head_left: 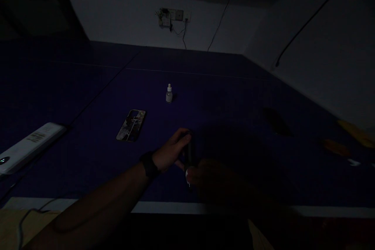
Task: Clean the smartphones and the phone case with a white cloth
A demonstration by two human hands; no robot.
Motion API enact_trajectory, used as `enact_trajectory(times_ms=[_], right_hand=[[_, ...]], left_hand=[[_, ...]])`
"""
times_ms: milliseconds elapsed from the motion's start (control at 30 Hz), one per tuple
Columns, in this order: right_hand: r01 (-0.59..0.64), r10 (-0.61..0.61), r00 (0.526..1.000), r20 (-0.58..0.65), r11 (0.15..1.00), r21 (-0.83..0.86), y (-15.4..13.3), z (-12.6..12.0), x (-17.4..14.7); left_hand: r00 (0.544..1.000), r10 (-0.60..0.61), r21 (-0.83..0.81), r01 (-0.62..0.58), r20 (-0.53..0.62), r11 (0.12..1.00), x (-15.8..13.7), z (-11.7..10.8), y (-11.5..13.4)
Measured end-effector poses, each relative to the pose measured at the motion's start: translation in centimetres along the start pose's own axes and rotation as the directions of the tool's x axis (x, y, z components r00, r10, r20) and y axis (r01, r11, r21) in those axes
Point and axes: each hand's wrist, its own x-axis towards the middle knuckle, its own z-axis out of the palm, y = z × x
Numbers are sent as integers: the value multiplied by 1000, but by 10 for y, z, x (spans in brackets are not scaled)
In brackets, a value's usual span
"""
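A dark, slim, bar-shaped object [190, 152] stands out faintly in the poor light, and its exact kind is unclear. My left hand [173, 149], with a dark watch [150, 165] at the wrist, grips its far end between thumb and fingers. Deep in shadow, my right hand [206, 175] is closed at the near end. Its fingertips pinch a small white piece [187, 177], which touches or lies close to the bar; which of these I cannot tell. Beyond the hands, a phone case [131, 125] with a printed pattern lies flat, and a dropper bottle [169, 95] stands upright.
A long white device [35, 144] with a small lit display lies at the left. On the right are a dark flat object [277, 122], an orange item [336, 147] and a small white item [354, 162]. Wall sockets [175, 15] with cables sit behind the purple surface [205, 90].
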Motion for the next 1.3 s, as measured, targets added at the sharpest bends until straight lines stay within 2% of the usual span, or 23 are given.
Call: enact_trajectory(times_ms=[67, 133, 200, 333, 400, 500, 633, 733, 833, 900, 967, 1033, 1167, 1233, 1300], right_hand=[[-10, 10, 1000, 12, 1000, 5, -17, 2, -10], [-38, 38, 999, 11, 999, -3, -20, 0, -11], [-51, 50, 999, -16, 999, -12, -8, -4, -2], [-85, 75, 986, -147, 994, -65, 27, -11, 22], [-61, 51, 984, -170, 997, -51, 28, -12, 26], [-8, 10, 996, -91, 1000, 18, 3, -10, 17], [-56, 55, 998, 25, 997, 46, -26, -9, 0], [-58, 57, 998, 5, 998, 20, -11, -13, 6], [-98, 93, 991, -97, 994, -46, 16, -16, 19], [-123, 113, 984, -141, 990, -63, 23, -14, 23], [-86, 83, 989, -126, 996, -15, 15, -9, 18], [-40, 44, 998, -54, 997, 70, -3, -2, 8], [-117, 107, 991, 86, 986, 120, -34, 4, -7], [-99, 91, 993, 77, 990, 103, -32, 1, -5], [-58, 58, 998, 6, 996, 72, -17, -4, 3]], left_hand=[[1000, 2, 4, -2, 4, 1000, 0, 0, -1], [1000, 4, 11, -4, 6, 1000, 0, -1, -3], [1000, 6, 19, -6, 4, 1000, 0, -1, -4], [1000, 13, 15, -13, 5, 1000, 0, -1, -5], [1000, 12, 11, -12, 5, 1000, 1, -1, -4], [1000, 11, 9, -11, 4, 1000, 1, -1, -4], [1000, 7, 2, -7, 14, 1000, 1, -1, -5], [1000, 6, 7, -6, 12, 1000, 0, -1, -6], [1000, 9, 12, -9, 7, 1000, 1, -1, -6], [1000, 11, 12, -11, 3, 1000, 2, -1, -5], [1000, 10, 9, -10, -4, 1000, 1, -1, -3], [1000, 8, 3, -8, -9, 1000, 1, 0, -1], [1000, -4, -3, 4, -1, 1000, -1, 1, 1], [1000, -8, 1, 8, 4, 1000, -2, 1, 1], [1000, -7, 9, 7, 5, 1000, -1, 1, 0]])
